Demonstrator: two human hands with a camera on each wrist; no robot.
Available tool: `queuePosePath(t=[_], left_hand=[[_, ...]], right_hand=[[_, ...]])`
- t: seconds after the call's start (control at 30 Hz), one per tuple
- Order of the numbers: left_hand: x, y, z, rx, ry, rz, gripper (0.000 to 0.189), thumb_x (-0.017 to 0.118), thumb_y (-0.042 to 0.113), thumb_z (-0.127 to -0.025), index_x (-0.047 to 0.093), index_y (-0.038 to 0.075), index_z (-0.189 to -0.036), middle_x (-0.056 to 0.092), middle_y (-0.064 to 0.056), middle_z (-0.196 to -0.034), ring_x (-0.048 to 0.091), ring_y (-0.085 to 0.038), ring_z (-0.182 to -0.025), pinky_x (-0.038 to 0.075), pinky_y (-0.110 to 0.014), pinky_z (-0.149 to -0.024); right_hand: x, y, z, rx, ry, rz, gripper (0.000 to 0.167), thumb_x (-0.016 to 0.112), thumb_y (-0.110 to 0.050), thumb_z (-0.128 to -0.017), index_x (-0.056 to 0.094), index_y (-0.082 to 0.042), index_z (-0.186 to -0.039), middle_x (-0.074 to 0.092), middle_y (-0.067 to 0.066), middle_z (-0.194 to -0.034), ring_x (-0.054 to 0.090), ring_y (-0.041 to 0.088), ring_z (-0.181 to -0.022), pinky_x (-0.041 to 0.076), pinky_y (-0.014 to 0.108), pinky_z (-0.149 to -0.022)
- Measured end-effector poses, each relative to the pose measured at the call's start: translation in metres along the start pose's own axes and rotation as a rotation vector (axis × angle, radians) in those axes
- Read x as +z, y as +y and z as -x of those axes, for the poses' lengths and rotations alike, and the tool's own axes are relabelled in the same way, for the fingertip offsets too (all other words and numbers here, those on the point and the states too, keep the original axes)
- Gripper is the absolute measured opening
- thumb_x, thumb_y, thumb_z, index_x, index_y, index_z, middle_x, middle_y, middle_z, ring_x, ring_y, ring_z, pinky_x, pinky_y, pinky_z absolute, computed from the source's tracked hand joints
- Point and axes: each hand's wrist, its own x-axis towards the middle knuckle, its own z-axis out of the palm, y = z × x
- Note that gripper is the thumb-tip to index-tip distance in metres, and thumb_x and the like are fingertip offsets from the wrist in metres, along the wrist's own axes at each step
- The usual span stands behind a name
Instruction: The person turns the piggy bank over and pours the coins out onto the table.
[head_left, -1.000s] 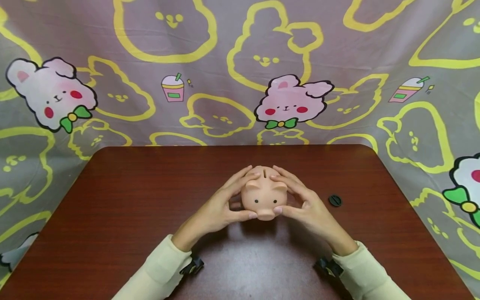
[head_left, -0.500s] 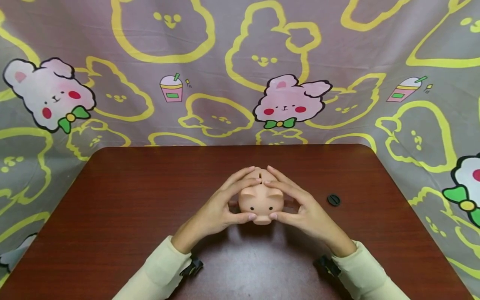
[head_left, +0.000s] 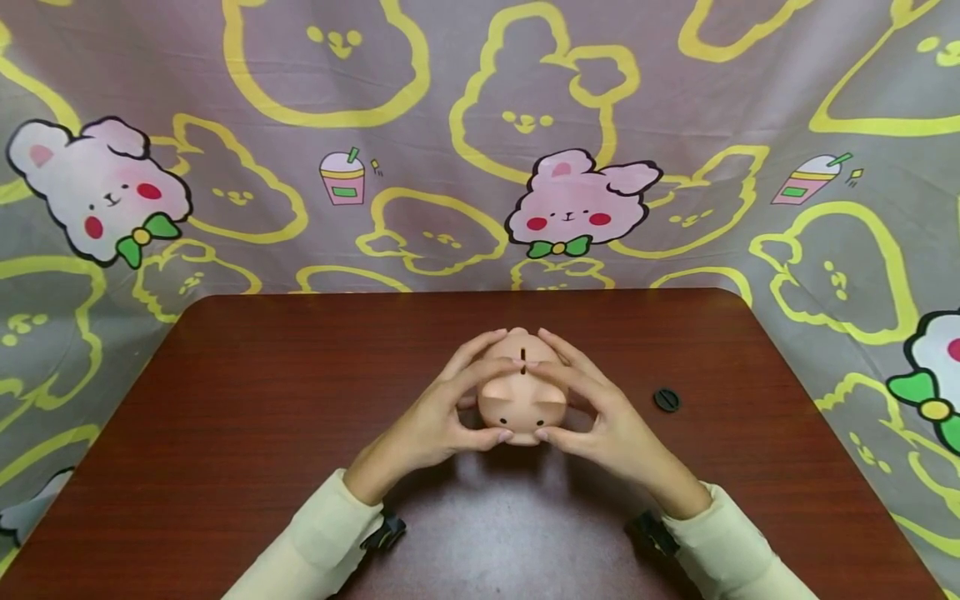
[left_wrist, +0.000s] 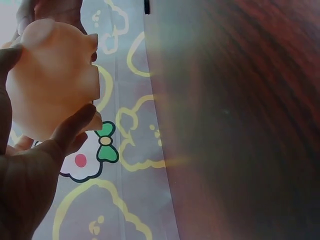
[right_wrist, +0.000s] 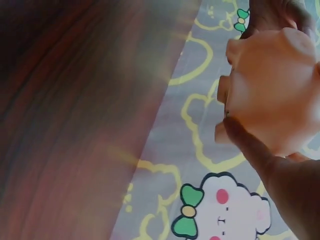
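A peach piggy bank [head_left: 522, 396] is held up over the table between both hands, its snout facing me and tipped downward. The coin slot on its back shows between the fingertips. On its left side the left hand [head_left: 442, 408] grips it, thumb by the snout and fingers spread over the back. Mirroring this, the right hand [head_left: 603, 408] grips the other side. In the left wrist view the bank's [left_wrist: 55, 80] stubby feet point toward the table side, and backdrop shows between them and the tabletop. A round black slotted plug [head_left: 667, 400] lies right of the right hand.
The dark red-brown wooden table [head_left: 300, 358] has rounded far corners. Behind it and at both sides hangs a grey cloth backdrop [head_left: 420, 150] with cartoon rabbits and yellow outlines. Black wrist cameras sit by both cream sleeves [head_left: 322, 533].
The piggy bank has tipped forward, its snout turning down and its slotted back coming more into view. Both hands shifted slightly with it. The black plug stayed in place.
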Motion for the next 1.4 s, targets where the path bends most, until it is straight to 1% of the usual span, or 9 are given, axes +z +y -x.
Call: queuePosePath(t=[0.1,0.2,0.4,0.53,0.67,0.8,0.97,1.2,1.4], left_hand=[[0.001,0.001,0.0,0.015,0.009,-0.02,0.074,0.088,0.005,-0.083,0.053,0.019,-0.147,0.022,-0.005,-0.17,0.037,-0.03,-0.151,0.059,-0.037,-0.1],[0.001,0.004,0.001,0.077,0.017,-0.061,0.075,0.089,0.002,-0.081,0.053,0.018,-0.145,0.022,-0.008,-0.169,0.036,-0.031,-0.152,0.058,-0.038,-0.101],[-0.001,0.011,0.0,0.233,0.056,-0.245,0.077,0.092,0.005,-0.077,0.053,0.02,-0.142,0.025,-0.015,-0.166,0.036,-0.033,-0.153,0.049,-0.041,-0.114],[-0.003,0.015,0.0,0.271,0.06,-0.298,0.079,0.093,0.007,-0.076,0.052,0.021,-0.142,0.026,-0.015,-0.165,0.037,-0.033,-0.151,0.05,-0.044,-0.113],[-0.004,0.016,0.0,0.279,0.059,-0.312,0.081,0.093,0.008,-0.076,0.051,0.022,-0.143,0.027,-0.016,-0.165,0.038,-0.033,-0.15,0.052,-0.044,-0.111],[-0.004,0.015,0.0,0.265,0.075,-0.31,0.079,0.093,0.01,-0.076,0.052,0.019,-0.143,0.03,-0.015,-0.165,0.04,-0.033,-0.15,0.049,-0.042,-0.114],[-0.003,0.012,0.0,0.207,0.084,-0.258,0.077,0.092,0.012,-0.078,0.054,0.017,-0.144,0.031,-0.013,-0.166,0.039,-0.031,-0.151,0.045,-0.041,-0.118],[0.001,0.007,0.003,0.092,0.057,-0.074,0.073,0.086,0.005,-0.084,0.052,0.015,-0.149,0.026,-0.01,-0.168,0.044,-0.031,-0.147,0.059,-0.038,-0.101],[0.002,0.003,0.007,0.021,0.045,-0.007,0.073,0.083,0.005,-0.087,0.05,0.015,-0.152,0.026,-0.007,-0.169,0.044,-0.032,-0.147,0.06,-0.036,-0.099]], right_hand=[[0.0,-0.002,0.0,-0.077,0.019,0.113,0.071,0.086,0.004,-0.08,0.061,-0.011,-0.144,0.031,0.015,-0.17,0.035,0.018,-0.154,0.044,0.021,-0.113],[0.0,-0.005,0.0,-0.15,0.035,0.183,0.071,0.088,0.001,-0.077,0.063,-0.014,-0.142,0.032,0.019,-0.168,0.035,0.022,-0.154,0.038,0.021,-0.117],[0.001,-0.01,-0.001,-0.278,0.074,0.212,0.065,0.084,0.001,-0.077,0.066,-0.012,-0.138,0.034,0.022,-0.166,0.033,0.028,-0.156,0.036,0.024,-0.121],[0.002,-0.011,-0.003,-0.334,0.093,0.208,0.06,0.082,-0.002,-0.08,0.066,-0.011,-0.137,0.034,0.024,-0.165,0.03,0.032,-0.158,0.034,0.027,-0.124],[0.004,-0.01,-0.004,-0.355,0.108,0.182,0.053,0.081,-0.008,-0.086,0.066,-0.01,-0.137,0.035,0.025,-0.165,0.033,0.031,-0.156,0.036,0.027,-0.123],[0.005,-0.008,-0.002,-0.296,0.109,0.09,0.06,0.084,0.001,-0.082,0.065,-0.006,-0.138,0.033,0.026,-0.165,0.039,0.029,-0.153,0.044,0.025,-0.116],[0.005,-0.008,0.002,-0.144,0.109,-0.035,0.073,0.084,0.016,-0.073,0.061,-0.001,-0.14,0.029,0.023,-0.168,0.042,0.023,-0.15,0.054,0.022,-0.1],[0.006,-0.007,0.003,0.017,0.114,-0.071,0.072,0.083,0.014,-0.077,0.058,-0.001,-0.143,0.032,0.011,-0.169,0.042,0.018,-0.149,0.056,0.024,-0.097],[0.008,-0.003,0.003,0.078,0.116,-0.102,0.075,0.082,0.012,-0.08,0.055,-0.005,-0.148,0.035,0.01,-0.168,0.044,0.013,-0.148,0.058,0.026,-0.096]])
